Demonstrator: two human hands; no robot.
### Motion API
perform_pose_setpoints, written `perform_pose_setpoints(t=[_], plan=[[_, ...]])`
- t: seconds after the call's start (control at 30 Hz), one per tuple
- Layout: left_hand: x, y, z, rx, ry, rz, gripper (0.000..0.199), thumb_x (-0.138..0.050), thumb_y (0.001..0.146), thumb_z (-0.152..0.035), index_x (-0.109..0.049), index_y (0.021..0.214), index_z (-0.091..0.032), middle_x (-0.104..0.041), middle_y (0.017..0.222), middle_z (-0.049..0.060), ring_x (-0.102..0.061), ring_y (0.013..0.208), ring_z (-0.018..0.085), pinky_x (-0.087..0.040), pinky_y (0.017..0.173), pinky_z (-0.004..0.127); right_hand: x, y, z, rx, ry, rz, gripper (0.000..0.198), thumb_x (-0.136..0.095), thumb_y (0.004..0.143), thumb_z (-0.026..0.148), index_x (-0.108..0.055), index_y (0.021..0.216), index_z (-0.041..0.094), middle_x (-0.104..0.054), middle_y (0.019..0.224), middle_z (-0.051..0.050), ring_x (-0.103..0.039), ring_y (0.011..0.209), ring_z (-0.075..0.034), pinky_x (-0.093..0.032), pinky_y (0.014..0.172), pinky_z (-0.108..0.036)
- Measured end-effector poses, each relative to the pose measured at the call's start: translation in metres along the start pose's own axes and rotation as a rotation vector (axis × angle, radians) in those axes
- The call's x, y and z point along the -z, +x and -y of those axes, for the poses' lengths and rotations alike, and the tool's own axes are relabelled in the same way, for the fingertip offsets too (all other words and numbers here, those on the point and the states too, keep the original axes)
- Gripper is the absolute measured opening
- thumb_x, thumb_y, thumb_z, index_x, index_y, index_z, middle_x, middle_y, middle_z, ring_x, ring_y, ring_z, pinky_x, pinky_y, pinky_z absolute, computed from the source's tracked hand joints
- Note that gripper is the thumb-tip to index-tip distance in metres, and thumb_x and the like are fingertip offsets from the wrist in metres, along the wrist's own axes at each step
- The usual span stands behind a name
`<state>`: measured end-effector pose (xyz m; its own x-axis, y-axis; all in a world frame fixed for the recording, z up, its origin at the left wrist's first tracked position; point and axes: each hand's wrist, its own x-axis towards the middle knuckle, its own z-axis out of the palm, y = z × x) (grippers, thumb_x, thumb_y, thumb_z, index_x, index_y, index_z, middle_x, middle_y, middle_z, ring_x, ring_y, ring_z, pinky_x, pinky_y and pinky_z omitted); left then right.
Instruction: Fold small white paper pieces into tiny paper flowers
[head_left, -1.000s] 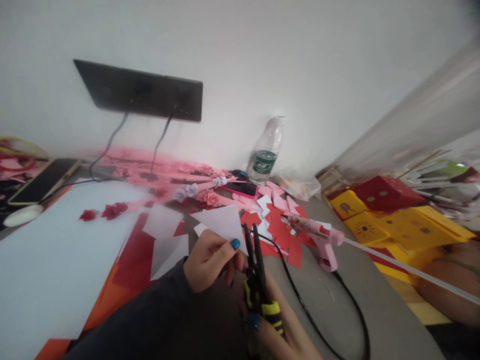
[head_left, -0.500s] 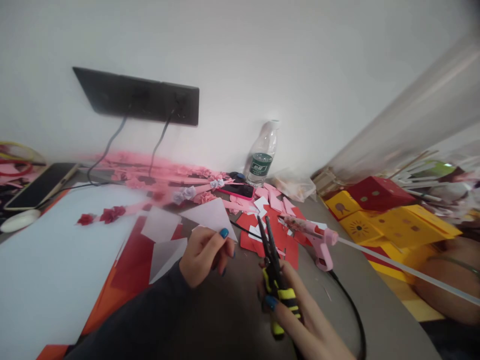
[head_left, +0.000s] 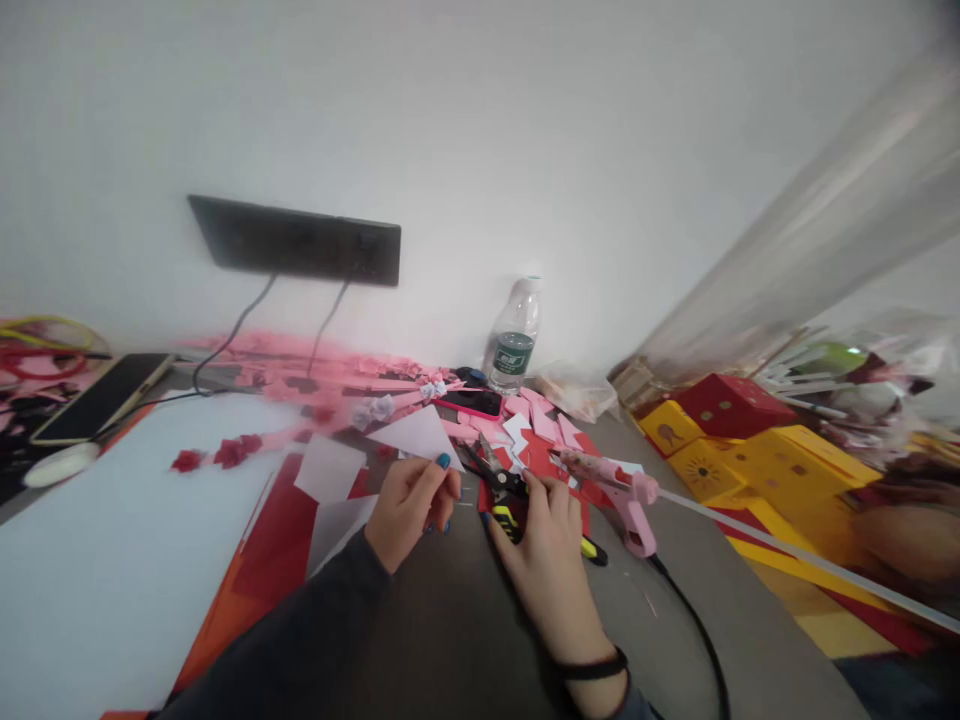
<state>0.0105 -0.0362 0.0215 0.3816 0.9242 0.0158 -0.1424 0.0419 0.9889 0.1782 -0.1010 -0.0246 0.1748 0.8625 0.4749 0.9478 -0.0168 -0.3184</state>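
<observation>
While the left hand (head_left: 409,512) pinches a white paper piece (head_left: 418,436) near the middle of the table (head_left: 457,630), the right hand (head_left: 551,565) lies over the pliers (head_left: 504,482).
The paper seems light, thin and easy to crease, so a gentle hold at its edge, between thumb and fingers, should suit it; the pliers look stiff and heavier, better taken by their handles (head_left: 595,551). The right fingers bend over these, but I cannot tell if they grip. Red paper scraps (head_left: 541,458) lie around the pliers. Toward the table's right edge, a pink glue gun (head_left: 634,520) with its black cable (head_left: 694,612) narrows the space; a bottle (head_left: 514,350) stands by the far edge.
</observation>
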Motion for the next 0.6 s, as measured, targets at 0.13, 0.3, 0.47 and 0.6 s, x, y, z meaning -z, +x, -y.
perform_pose_setpoints(t=[0.13,0.3,0.47,0.6], plan=[[-0.003,0.000,0.005,0.038,0.038,0.131,0.058,-0.051,0.082,-0.068,-0.057,0.061,-0.015,-0.048,0.038,-0.003,-0.035,0.032,0.006,-0.023,0.036,0.019,-0.005,-0.003,-0.003,0.021,0.123,-0.065,0.048,-0.056,0.090,0.037,-0.050,0.131,0.015,-0.053,0.118,-0.018,-0.050,0.109,-0.035,-0.045,0.093,-0.056],[-0.006,-0.001,0.008,0.088,0.078,0.235,0.055,-0.047,0.085,-0.066,-0.057,0.064,-0.016,-0.051,0.040,-0.003,-0.032,0.031,0.006,-0.022,0.035,0.020,0.012,0.015,0.008,0.038,0.550,-0.041,0.031,-0.046,0.097,0.030,-0.060,0.123,0.023,-0.059,0.123,-0.013,-0.054,0.116,-0.028,-0.044,0.099,-0.046],[-0.002,0.002,0.010,0.088,0.136,0.295,0.054,-0.047,0.086,-0.064,-0.056,0.063,-0.015,-0.051,0.041,-0.002,-0.032,0.030,0.005,-0.022,0.034,0.020,0.019,0.056,0.027,-0.019,0.950,0.267,0.020,-0.055,0.092,0.037,-0.064,0.090,0.019,-0.060,0.081,-0.004,-0.054,0.067,-0.016,-0.044,0.060,-0.027],[0.004,0.009,0.011,0.030,0.062,0.103,0.047,-0.053,0.083,-0.063,-0.055,0.081,-0.016,-0.049,0.045,-0.007,-0.032,0.032,0.005,-0.023,0.034,0.018,0.012,0.085,0.034,0.006,1.022,0.345,0.023,-0.059,0.088,0.036,-0.055,0.073,0.019,-0.047,0.065,0.003,-0.042,0.057,-0.012,-0.034,0.054,-0.025]])
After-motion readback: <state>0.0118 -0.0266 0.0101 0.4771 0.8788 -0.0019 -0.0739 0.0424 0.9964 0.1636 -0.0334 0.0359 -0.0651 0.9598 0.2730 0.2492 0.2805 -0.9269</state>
